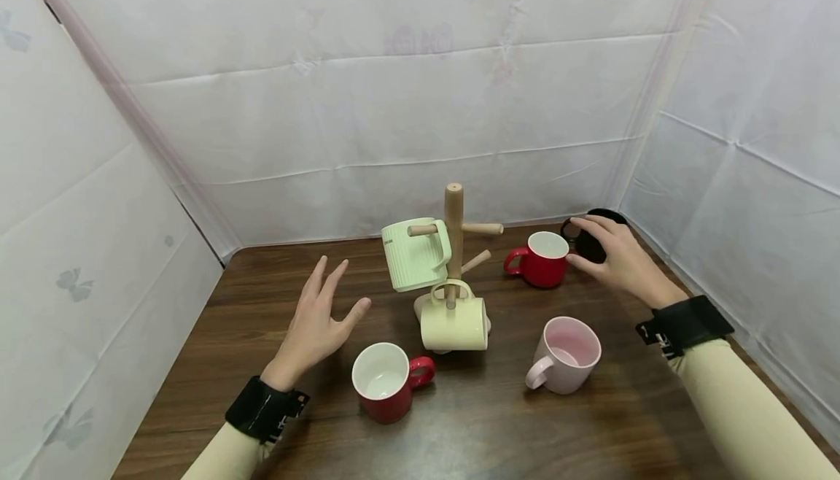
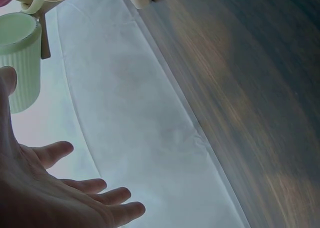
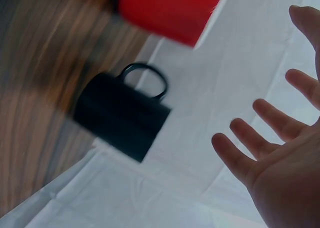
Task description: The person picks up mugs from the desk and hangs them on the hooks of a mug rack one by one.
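Note:
My right hand [image 1: 617, 260] hovers over the far right, fingers spread and holding nothing. Under and behind it stands a black mug [image 3: 122, 117], partly hidden by the fingers in the head view. Just left of the thumb is a red mug [image 1: 545, 270] with a white inside, its handle pointing left. My left hand [image 1: 315, 328], also spread, hangs above the table left of a wooden mug tree [image 1: 453, 206]. A ribbed light green mug [image 1: 413, 261] hangs on an upper peg. Lower down, a pale yellow mug [image 1: 453, 328] hangs by its handle from the front peg.
A second red mug [image 1: 389, 401] stands at the front, handle to the right. A pink mug [image 1: 569, 372] stands front right. Bare pegs [image 1: 484, 229] jut from the tree's right side. White cloth walls [image 1: 367, 115] close off the wooden table [image 1: 499, 429] behind and at both sides.

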{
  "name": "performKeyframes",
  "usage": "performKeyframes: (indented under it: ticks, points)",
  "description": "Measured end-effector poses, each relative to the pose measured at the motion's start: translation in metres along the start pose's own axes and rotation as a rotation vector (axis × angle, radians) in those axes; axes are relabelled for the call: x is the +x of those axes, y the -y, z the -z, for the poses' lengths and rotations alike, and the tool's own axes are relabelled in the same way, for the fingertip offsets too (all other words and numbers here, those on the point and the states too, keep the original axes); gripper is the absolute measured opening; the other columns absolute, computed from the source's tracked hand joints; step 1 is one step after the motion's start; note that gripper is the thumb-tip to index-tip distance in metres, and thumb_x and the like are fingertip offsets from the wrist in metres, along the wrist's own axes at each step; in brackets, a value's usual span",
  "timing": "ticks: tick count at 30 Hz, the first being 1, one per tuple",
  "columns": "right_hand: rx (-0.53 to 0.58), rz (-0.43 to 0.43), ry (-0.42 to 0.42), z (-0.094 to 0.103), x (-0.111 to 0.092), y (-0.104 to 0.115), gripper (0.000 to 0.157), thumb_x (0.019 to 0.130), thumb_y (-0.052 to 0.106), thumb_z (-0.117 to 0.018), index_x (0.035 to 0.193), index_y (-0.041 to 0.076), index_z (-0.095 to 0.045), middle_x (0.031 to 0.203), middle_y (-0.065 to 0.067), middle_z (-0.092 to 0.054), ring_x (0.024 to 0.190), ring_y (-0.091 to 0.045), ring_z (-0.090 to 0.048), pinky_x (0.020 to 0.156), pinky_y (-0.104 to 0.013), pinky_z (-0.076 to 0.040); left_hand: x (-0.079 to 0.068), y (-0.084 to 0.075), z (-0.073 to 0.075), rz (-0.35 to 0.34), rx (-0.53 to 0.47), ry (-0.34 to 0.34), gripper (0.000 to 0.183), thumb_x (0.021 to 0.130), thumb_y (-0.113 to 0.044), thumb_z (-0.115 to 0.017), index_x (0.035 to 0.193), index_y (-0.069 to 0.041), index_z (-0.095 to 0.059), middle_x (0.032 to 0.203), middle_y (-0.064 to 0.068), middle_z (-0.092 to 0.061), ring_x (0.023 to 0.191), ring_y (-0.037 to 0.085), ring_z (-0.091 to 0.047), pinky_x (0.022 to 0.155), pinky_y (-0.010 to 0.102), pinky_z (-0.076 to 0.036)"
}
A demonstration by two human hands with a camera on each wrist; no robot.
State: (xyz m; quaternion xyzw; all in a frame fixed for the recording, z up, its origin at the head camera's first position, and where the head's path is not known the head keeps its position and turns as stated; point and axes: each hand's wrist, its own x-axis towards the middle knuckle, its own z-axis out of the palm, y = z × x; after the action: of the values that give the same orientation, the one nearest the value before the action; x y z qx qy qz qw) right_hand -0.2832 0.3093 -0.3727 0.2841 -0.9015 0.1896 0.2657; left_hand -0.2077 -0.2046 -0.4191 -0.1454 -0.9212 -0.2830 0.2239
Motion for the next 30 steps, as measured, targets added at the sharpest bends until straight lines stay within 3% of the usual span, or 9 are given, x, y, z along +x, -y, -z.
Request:
performKeyframes:
  ticks: [14,21,30]
  points:
    - [-0.095,-0.211,0.112,0.001,0.001,-0.052,0.07,0.08,0.044,-0.069,0.138,0.016,-0.043,0.132,-0.027,-0.037,0.107,-0.056,-0.034,0.083,-0.07,-0.031,-0.002,0.006,-0.002,-0.035,0.067,-0.024,0.076,0.082,-0.06,-0.057,0.146,-0.027,-0.029,0.153,0.012,-0.008,0.135,0.036,-0.009,0.099,0.067,-0.02]
    - [-0.138,-0.264,0.176,0.0,0.003,-0.063,0.072,0.081,0.047,-0.066,0.14,0.016,-0.038,0.135,-0.032,-0.031,0.109,-0.058,-0.031,0.08,-0.072,-0.032,-0.005,0.007,-0.002,-0.042,0.093,-0.013,0.076,0.083,-0.059,-0.056,0.145,-0.023,-0.031,0.153,0.015,-0.009,0.136,0.037,-0.008,0.104,0.064,-0.013]
    - [-0.15,-0.326,0.272,-0.008,0.008,-0.077,0.079,0.083,0.05,-0.063,0.145,0.016,-0.029,0.139,-0.031,-0.024,0.112,-0.06,-0.026,0.083,-0.074,-0.029,-0.009,0.01,-0.001,-0.031,0.105,0.003,0.076,0.084,-0.061,-0.054,0.145,-0.023,-0.031,0.153,0.015,-0.008,0.135,0.038,-0.006,0.103,0.065,-0.011]
